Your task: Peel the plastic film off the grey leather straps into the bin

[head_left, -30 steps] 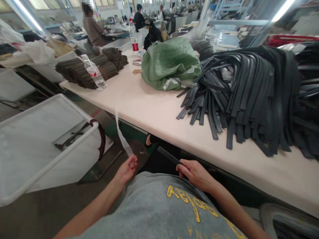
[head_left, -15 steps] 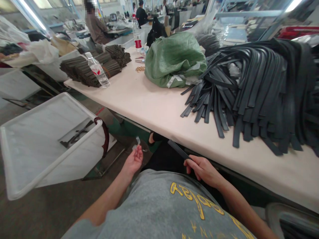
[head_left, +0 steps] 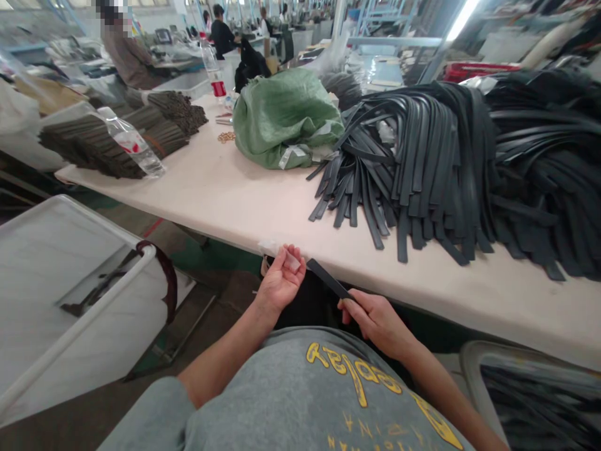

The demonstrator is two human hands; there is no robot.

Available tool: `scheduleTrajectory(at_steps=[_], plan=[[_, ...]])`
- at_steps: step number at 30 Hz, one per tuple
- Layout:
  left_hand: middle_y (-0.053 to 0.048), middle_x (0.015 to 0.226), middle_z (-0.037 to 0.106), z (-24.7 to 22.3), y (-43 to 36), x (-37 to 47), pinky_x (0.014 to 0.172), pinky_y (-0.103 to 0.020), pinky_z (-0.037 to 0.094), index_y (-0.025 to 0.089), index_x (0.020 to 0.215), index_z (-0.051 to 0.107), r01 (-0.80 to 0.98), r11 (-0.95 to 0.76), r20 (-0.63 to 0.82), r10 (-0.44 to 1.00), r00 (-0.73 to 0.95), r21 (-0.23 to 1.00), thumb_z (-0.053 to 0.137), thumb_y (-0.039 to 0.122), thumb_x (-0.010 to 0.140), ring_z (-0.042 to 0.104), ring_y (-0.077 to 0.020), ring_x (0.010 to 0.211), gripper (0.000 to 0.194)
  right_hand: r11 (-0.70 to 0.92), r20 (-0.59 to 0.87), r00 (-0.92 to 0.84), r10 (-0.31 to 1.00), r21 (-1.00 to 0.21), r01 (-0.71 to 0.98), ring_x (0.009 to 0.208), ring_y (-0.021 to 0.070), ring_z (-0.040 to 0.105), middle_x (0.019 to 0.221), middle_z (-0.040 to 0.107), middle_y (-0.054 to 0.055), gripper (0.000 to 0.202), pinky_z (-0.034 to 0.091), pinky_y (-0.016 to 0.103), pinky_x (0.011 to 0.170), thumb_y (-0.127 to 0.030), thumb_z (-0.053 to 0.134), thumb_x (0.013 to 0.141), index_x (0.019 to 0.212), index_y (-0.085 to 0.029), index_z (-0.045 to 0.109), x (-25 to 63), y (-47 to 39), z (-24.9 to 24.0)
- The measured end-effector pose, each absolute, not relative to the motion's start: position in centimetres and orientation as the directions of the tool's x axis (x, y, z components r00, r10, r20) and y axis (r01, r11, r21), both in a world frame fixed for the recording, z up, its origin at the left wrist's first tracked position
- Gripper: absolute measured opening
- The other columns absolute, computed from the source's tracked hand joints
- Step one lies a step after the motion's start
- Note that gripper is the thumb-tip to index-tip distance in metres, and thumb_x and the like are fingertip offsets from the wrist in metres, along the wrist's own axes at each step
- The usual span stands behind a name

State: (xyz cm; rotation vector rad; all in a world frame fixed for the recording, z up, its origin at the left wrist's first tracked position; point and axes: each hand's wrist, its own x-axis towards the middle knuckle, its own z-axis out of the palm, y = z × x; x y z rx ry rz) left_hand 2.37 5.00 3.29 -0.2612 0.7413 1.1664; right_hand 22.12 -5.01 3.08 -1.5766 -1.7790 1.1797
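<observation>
Compared with the frame half a second earlier, the left hand (head_left: 280, 283) has risen from low beside the lap to the front edge of the pale pink desk (head_left: 244, 194), and the small translucent white strip of film (head_left: 292, 260) that showed above its fingertips now lies pinched in them. The long white ribbon seen a second ago trailing upward from that hand is no longer in view. The right hand (head_left: 375, 319) has kept its place, and the view has swung slightly to the left.

The left hand is turned palm up, fingers curled inward and closed narrowly on the film, just beside the tip of the flat black leather strap (head_left: 328, 280). The right hand is closed on the lower end of that strap, thumb on top, so that the strap slants up and left toward the desk edge, below the desk top.

On the desk, well apart from the hands, lie a large heap of black straps (head_left: 451, 163), a crumpled green woven sack (head_left: 282, 116), a clear plastic water bottle (head_left: 134, 145) lying on bundles of dark brown strips (head_left: 89, 147), and a small gold chain (head_left: 226, 136). A white-framed fabric cart (head_left: 51, 275) stands to the left on the floor. Another person in brown (head_left: 126, 56) works at a far desk.
</observation>
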Motion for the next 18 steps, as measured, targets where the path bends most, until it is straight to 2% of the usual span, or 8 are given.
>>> scheduleTrajectory(at_steps=[3, 7, 10, 13, 15, 18], plan=[[0.0, 0.079, 0.074, 3.6, 5.2, 2.6, 0.079, -0.026, 0.056, 0.017, 0.084, 0.067, -0.902, 0.364, -0.661, 0.739, 0.129, 0.231, 0.053, 0.02, 0.098, 0.072, -0.0109, 0.073, 0.02, 0.005, -0.145, -0.232, 0.962, -0.838, 0.546, 0.053, 0.0113, 0.057, 0.068, 0.066, 0.0, 0.029, 0.042, 0.022, 0.05, -0.031, 0.043, 0.097, 0.078, -0.02, 0.062, 21.6, -5.2, 2.8], [-0.001, 0.091, 0.075, 3.3, 4.6, 2.7, 0.082, -0.028, 0.056, 0.02, 0.092, 0.068, -0.884, 0.382, -0.611, 0.777, 0.15, 0.269, 0.054, 0.024, 0.097, 0.072, -0.0128, 0.083, 0.016, -0.068, -0.114, -0.101, 0.988, -0.924, 0.376, 0.039, 0.0089, 0.047, 0.066, 0.064, -0.001, 0.032, 0.037, 0.023, 0.041, -0.041, 0.043, 0.097, 0.091, -0.019, 0.065, 20.0, -4.0, 2.3], [-0.001, 0.094, 0.075, 2.7, 3.9, 3.1, 0.083, -0.027, 0.056, 0.021, 0.094, 0.067, -0.869, 0.398, -0.583, 0.795, 0.168, 0.293, 0.053, 0.024, 0.097, 0.072, -0.0125, 0.085, 0.015, -0.026, -0.032, -0.017, 0.999, -0.96, 0.279, 0.045, 0.0115, 0.052, 0.064, 0.063, -0.002, 0.03, 0.041, 0.024, 0.044, -0.043, 0.061, 0.086, 0.102, -0.019, 0.067, 18.1, -2.0, 2.0], [-0.002, 0.094, 0.074, 2.3, 3.5, 3.6, 0.082, -0.027, 0.056, 0.02, 0.095, 0.066, -0.85, 0.421, -0.565, 0.803, 0.187, 0.316, 0.049, 0.024, 0.099, 0.071, -0.013, 0.083, 0.018, 0.048, 0.057, 0.026, 0.998, -0.961, 0.272, 0.057, 0.0145, 0.057, 0.065, 0.064, -0.001, 0.025, 0.046, 0.025, 0.055, -0.038, 0.07, 0.077, 0.091, -0.018, 0.07, 16.4, 0.1, 1.9], [-0.003, 0.095, 0.074, 2.2, 3.3, 3.7, 0.079, -0.028, 0.057, 0.02, 0.095, 0.066, -0.835, 0.441, -0.557, 0.805, 0.204, 0.33, 0.048, 0.026, 0.099, 0.071, -0.014, 0.081, 0.019, 0.042, 0.056, 0.048, 0.997, -0.963, 0.265, 0.056, 0.0141, 0.054, 0.063, 0.062, -0.001, 0.021, 0.046, 0.026, 0.056, -0.038, 0.066, 0.079, 0.083, -0.017, 0.069, 15.9, 1.1, 2.0], [-0.004, 0.098, 0.074, 1.9, 3.1, 3.4, 0.078, -0.027, 0.056, 0.02, 0.1, 0.067, -0.806, 0.458, -0.528, 0.82, 0.221, 0.374, 0.053, 0.026, 0.097, 0.071, -0.014, 0.082, 0.015, 0.033, 0.042, 0.03, 0.999, -0.967, 0.252, 0.055, 0.0137, 0.053, 0.061, 0.061, -0.001, 0.021, 0.046, 0.026, 0.056, -0.039, 0.061, 0.081, 0.082, -0.018, 0.066, 16.3, 1.8, 2.3]])
